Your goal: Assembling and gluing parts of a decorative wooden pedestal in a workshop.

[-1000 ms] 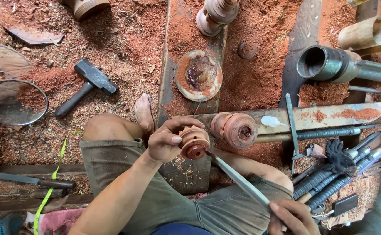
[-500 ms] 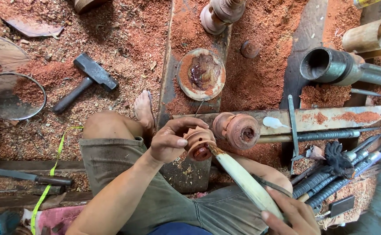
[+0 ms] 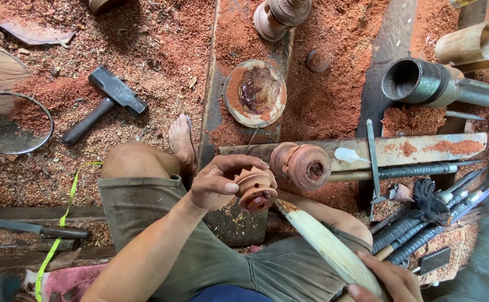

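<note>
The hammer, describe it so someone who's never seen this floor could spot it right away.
Start at the person's bent knee and look up and left across the reddish sawdust. There the hammer lies flat beside a round wire sieve. Its blocky dark metal head and short dark handle set it apart from the turned wooden pieces nearby.

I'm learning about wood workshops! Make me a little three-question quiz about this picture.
1. True or false: the left hand holds a small turned wooden piece.
2. What does the right hand grip? A) the hammer B) a long pale-handled tool C) a saw
3. What reddish stuff covers the floor?

Key: 1 true. 2 B. 3 sawdust.
</note>
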